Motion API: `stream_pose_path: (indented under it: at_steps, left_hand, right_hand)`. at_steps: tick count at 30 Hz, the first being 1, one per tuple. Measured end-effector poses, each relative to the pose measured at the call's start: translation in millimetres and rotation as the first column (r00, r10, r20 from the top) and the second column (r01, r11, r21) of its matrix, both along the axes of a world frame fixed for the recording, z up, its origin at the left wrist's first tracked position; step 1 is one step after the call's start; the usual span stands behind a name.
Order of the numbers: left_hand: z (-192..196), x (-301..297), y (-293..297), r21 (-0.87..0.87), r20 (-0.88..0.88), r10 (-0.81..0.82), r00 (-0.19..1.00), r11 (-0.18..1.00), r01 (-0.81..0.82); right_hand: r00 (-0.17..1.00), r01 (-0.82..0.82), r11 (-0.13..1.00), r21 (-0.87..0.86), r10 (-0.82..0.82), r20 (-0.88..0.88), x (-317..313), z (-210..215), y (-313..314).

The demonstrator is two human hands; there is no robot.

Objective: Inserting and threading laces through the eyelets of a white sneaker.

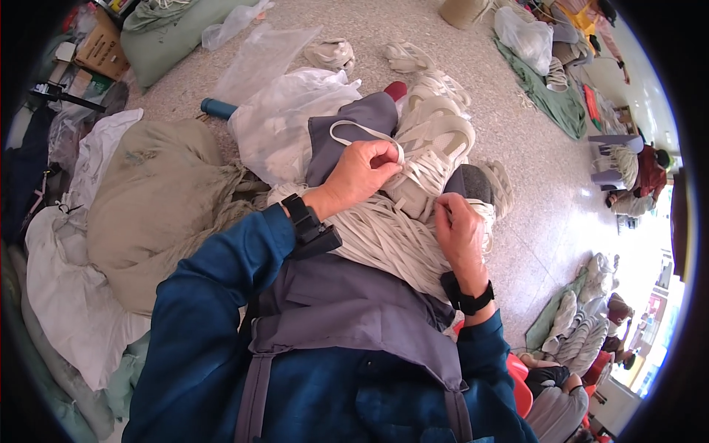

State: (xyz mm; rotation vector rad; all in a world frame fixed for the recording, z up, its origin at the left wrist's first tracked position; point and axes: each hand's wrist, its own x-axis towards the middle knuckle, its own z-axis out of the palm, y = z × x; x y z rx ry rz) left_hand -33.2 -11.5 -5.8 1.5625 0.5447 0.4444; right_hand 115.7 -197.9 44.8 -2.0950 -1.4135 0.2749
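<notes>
A cream sneaker [430,164] rests on my lap, its opening pointing away from me and its front close to my hands. My left hand [358,176] is closed in a pinch on a flat cream shoelace [353,124], which loops up and to the left above the fingers. At the sneaker's right front side, my right hand [461,235] is closed with thumb and fingertips together; what they grip is too small to make out. Beneath both hands, a thick bundle of loose cream laces [395,244] lies across my grey apron [340,303].
More cream sneakers [329,55] lie on the speckled floor ahead. Clear plastic bags [277,122] and a blue tube [218,108] are to the left, beside a large beige sack [159,199]. Other people sit along the right, near a green cloth [550,103] and bundled shoes [580,332].
</notes>
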Motion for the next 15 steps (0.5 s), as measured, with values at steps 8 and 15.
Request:
stream_pose_path:
  at_steps: [8,15]
  left_hand:
    - [-5.6,5.9,-13.4,0.153,0.227,0.168,0.959,0.967,-0.205]
    - [4.1,-6.3,-10.0,0.256,-0.018,0.144,0.989,0.957,-0.134]
  right_hand:
    - [1.000,-0.011,1.000,0.021,0.011,-0.003,-0.6,0.0,-0.3]
    - [1.000,-0.001,1.000,0.025,0.002,-0.012,0.6,-2.2,-1.7]
